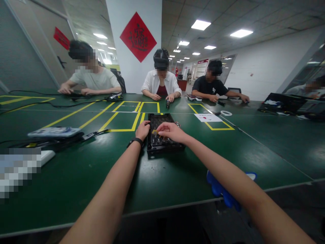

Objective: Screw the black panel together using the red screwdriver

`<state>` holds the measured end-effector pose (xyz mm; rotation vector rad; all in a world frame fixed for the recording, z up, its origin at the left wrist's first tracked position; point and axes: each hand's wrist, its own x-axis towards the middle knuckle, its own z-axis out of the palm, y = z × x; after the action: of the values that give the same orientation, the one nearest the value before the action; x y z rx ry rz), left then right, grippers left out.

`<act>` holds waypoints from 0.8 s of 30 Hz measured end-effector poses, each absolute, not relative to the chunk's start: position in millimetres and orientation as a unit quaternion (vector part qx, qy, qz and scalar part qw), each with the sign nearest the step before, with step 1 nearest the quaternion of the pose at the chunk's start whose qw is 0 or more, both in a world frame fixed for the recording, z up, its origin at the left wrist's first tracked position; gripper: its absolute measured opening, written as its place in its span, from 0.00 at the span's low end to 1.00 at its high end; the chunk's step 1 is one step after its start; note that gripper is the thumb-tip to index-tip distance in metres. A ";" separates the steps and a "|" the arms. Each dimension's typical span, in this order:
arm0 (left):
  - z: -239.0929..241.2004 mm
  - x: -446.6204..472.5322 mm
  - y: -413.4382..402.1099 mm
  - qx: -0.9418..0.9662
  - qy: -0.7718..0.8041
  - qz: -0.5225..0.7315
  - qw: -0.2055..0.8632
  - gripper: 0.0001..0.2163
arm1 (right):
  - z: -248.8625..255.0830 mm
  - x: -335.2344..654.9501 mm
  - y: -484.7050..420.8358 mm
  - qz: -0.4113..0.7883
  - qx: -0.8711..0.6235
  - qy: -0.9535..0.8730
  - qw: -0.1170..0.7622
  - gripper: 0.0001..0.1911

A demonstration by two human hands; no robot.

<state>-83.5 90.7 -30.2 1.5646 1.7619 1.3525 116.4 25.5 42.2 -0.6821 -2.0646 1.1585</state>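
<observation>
A black rectangular box [166, 148] lies on the green table in front of me, with several small metallic pieces inside it. My left hand [143, 129] is at the box's left wall, its fingers closed over the rim. Above the box's interior, my right hand [171, 131] reaches in from the right. Its thumb and fingertips pinch a small flat yellowish-brown piece [154, 132], whose exact kind I cannot make out. That hand partly hides the contents of the box.
A blue glove [218, 184] lies at the table's front edge under my right forearm. To the left are a phone-like device [54, 131] and cables [93, 134]. A printed sheet [207, 117] lies to the right. Several people sit across the table [83, 189], which bears yellow tape outlines.
</observation>
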 end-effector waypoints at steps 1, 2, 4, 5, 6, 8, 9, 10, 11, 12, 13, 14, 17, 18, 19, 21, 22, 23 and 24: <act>-29.0 -83.7 92.1 0.564 0.628 0.491 0.215 0.20 | 34.1 119.3 21.9 0.431 -0.262 -0.799 0.329 0.10; -27.9 -83.7 92.3 0.566 0.622 0.496 0.217 0.21 | 26.8 121.8 18.5 0.410 -0.268 -0.809 0.324 0.10; -27.0 -83.3 88.2 0.574 0.609 0.502 0.216 0.23 | 16.8 125.2 13.0 0.358 -0.275 -0.838 0.307 0.09; -27.4 -83.0 84.0 0.579 0.603 0.505 0.216 0.24 | 14.4 126.2 10.8 0.335 -0.270 -0.852 0.299 0.09; -28.4 -82.6 78.8 0.586 0.596 0.505 0.215 0.25 | 13.4 126.8 8.9 0.316 -0.260 -0.865 0.292 0.09; -32.0 -82.1 67.1 0.601 0.586 0.500 0.214 0.26 | 14.3 127.5 5.8 0.290 -0.239 -0.883 0.281 0.08; -34.0 -82.0 61.5 0.611 0.580 0.495 0.210 0.26 | 15.3 127.9 4.6 0.281 -0.234 -0.889 0.276 0.08; -35.8 -82.0 56.7 0.617 0.578 0.492 0.209 0.25 | 16.2 128.3 3.7 0.272 -0.235 -0.893 0.271 0.08; -37.3 -82.2 53.0 0.621 0.579 0.487 0.204 0.25 | 17.0 128.8 3.0 0.263 -0.238 -0.896 0.268 0.08; -38.3 -82.5 50.5 0.624 0.582 0.482 0.198 0.24 | 17.4 129.3 2.6 0.255 -0.243 -0.897 0.268 0.08; -38.8 -82.8 49.2 0.625 0.586 0.478 0.191 0.24 | 17.5 129.9 2.4 0.249 -0.244 -0.898 0.268 0.08; -38.8 -83.0 49.0 0.627 0.591 0.473 0.183 0.23 | 17.3 130.5 2.6 0.244 -0.242 -0.900 0.270 0.08; -37.3 -82.6 52.1 0.639 0.601 0.452 0.164 0.19 | 14.7 131.2 4.9 0.230 -0.232 -0.905 0.271 0.08; -36.7 -82.0 53.6 0.641 0.602 0.448 0.159 0.19 | 13.3 131.0 6.2 0.229 -0.236 -0.905 0.271 0.08; -36.0 -81.3 55.0 0.643 0.603 0.446 0.158 0.19 | 11.8 130.5 7.6 0.231 -0.244 -0.902 0.271 0.08; -35.0 -79.6 56.9 0.642 0.601 0.448 0.160 0.20 | 8.9 129.2 10.6 0.239 -0.267 -0.893 0.271 0.08; -34.5 -78.9 57.3 0.642 0.600 0.450 0.162 0.20 | 7.9 128.5 11.9 0.243 -0.277 -0.889 0.270 0.08; -34.2 -78.3 57.4 0.642 0.598 0.450 0.164 0.20 | 7.3 127.9 12.9 0.247 -0.285 -0.887 0.268 0.08; -34.0 -77.9 57.2 0.643 0.598 0.449 0.165 0.20 | 7.2 127.6 13.5 0.249 -0.289 -0.886 0.265 0.08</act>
<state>-77.9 57.2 -34.0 1.8314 1.7026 1.2799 127.6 13.5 7.2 -0.7801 -2.3923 0.6738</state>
